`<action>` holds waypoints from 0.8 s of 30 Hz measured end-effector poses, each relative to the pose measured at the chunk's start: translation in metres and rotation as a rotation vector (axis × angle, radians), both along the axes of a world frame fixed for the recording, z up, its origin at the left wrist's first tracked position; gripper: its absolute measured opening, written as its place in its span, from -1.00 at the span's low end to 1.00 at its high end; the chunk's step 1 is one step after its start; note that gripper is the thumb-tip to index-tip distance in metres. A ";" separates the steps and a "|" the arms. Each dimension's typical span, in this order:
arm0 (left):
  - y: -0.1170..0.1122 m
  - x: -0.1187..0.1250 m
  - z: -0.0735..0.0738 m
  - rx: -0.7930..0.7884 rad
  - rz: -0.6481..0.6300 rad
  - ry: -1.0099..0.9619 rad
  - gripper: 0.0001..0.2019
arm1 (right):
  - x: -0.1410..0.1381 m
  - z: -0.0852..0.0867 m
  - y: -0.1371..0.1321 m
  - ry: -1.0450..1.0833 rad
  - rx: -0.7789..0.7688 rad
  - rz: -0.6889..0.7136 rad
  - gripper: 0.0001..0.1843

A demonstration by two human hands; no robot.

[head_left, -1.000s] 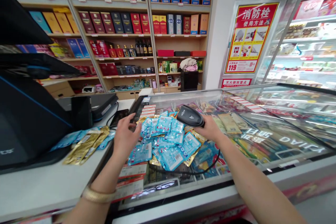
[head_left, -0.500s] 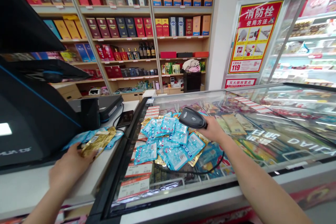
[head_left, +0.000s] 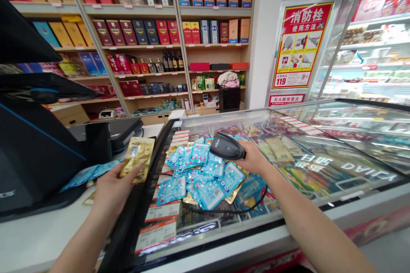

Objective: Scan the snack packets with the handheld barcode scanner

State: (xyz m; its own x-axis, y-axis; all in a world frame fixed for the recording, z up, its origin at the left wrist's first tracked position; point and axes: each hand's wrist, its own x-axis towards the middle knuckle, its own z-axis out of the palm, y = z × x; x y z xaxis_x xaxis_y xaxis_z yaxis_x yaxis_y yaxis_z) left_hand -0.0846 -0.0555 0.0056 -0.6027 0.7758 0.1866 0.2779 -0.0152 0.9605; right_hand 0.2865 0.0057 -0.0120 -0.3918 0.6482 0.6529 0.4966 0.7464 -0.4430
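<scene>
My left hand (head_left: 113, 187) pinches a gold packet (head_left: 137, 158) with its barcode side showing, held up over the edge between the counter and the freezer. My right hand (head_left: 254, 158) grips a black handheld barcode scanner (head_left: 226, 146), its head pointing left above a pile of packets. Blue packets (head_left: 196, 172) lie heaped on the freezer's glass top, with a few gold ones partly showing among them. More blue packets (head_left: 91, 174) rest on the white counter beside my left hand. The scanner's black cable (head_left: 230, 212) loops over the glass.
A dark checkout terminal (head_left: 35, 149) stands at the left on the white counter (head_left: 38, 239). The glass-topped freezer (head_left: 256, 217) stretches away to the right. Shelves of boxed bottles (head_left: 137, 34) line the back wall, and a red-and-yellow poster (head_left: 303, 45) hangs beside them.
My left hand has lifted the gold packet off the counter and brought it right, towards the scanner. My right hand still holds the scanner in about the same place. The view has shifted slightly.
</scene>
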 end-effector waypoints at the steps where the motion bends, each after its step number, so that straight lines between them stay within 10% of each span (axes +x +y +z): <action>1: 0.006 0.017 0.002 0.003 -0.082 -0.085 -0.53 | 0.000 0.000 0.000 -0.003 0.002 -0.002 -0.75; 9: 0.037 0.092 -0.010 0.081 -0.142 0.263 -0.54 | -0.001 -0.001 0.000 -0.017 -0.030 0.006 -0.86; 24: 0.033 0.088 -0.027 0.078 -0.060 0.502 -0.54 | -0.004 0.000 -0.001 -0.067 -0.087 0.044 -0.77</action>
